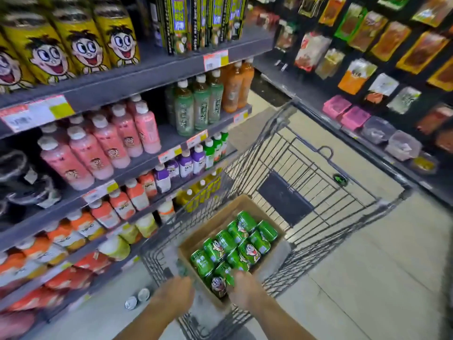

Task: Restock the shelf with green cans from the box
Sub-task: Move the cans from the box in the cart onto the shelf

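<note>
While both hands reach down into the wire shopping cart point(306, 168), the cardboard box point(230, 212) sits at the cart's near end, packed with green cans point(235, 244) lying on their sides in rows. The right hand point(242, 290) is at the near edge of the box, its fingers curled round one green can point(220, 282) (the cartoon face on its label shows just left of the knuckles). The left hand point(175, 294) hovers over the cart's near-left rim, just left of the box; motion blur hides its fingers, so I cannot tell whether it grips anything. Left of the cart stands the shelf point(137, 79), stocked with yellow cans point(81, 42), pink bottles point(107, 143) and green bottles point(196, 106). On the floor, near the cart's left corner, two can tops point(137, 298) show.
</note>
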